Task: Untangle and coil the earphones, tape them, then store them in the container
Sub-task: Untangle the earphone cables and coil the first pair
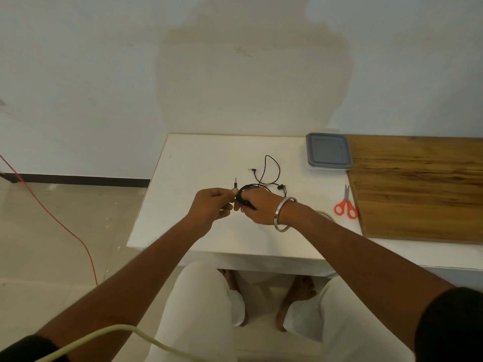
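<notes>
Black earphones (271, 176) are partly wound into a coil around the fingers of my right hand (257, 206), above the white table (198, 163). My left hand (210, 207) pinches the cord just left of the coil, near a jack plug (235, 183) that sticks up. A loose loop of cord, a second angled plug (251, 169) and the earbuds (281, 187) lie on the table behind my hands. The container (328, 151), with its grey-blue lid on, stands at the back right. A tape roll (326, 215) is mostly hidden behind my right wrist.
Red-handled scissors (346, 206) lie right of my hands, beside a wooden board (418, 189) covering the table's right part. A red cable (52, 215) runs across the floor at left. My knees sit under the table's front edge.
</notes>
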Demonstrator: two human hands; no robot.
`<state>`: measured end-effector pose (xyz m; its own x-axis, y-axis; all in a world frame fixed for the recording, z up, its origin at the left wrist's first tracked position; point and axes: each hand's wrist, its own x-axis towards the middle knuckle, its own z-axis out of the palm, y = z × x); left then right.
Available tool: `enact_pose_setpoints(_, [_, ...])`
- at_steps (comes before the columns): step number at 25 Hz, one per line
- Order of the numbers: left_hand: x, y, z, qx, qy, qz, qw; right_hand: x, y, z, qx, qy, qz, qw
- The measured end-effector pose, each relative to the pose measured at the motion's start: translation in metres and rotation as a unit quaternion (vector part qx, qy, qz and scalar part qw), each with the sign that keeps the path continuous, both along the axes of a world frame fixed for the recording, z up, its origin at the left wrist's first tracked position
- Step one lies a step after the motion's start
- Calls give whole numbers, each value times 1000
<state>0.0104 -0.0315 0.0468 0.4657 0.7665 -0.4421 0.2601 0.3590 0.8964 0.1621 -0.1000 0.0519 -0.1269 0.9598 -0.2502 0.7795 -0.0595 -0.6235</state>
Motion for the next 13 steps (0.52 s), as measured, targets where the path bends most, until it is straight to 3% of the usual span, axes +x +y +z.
enact_pose_setpoints(6, [2,6,9,30,57,-89,994,0,-5,1,-9,-54,18,998])
enact_pose_setpoints(13, [5,10,10,17,80,-84,993,-1,-9,2,44,-93,36,994])
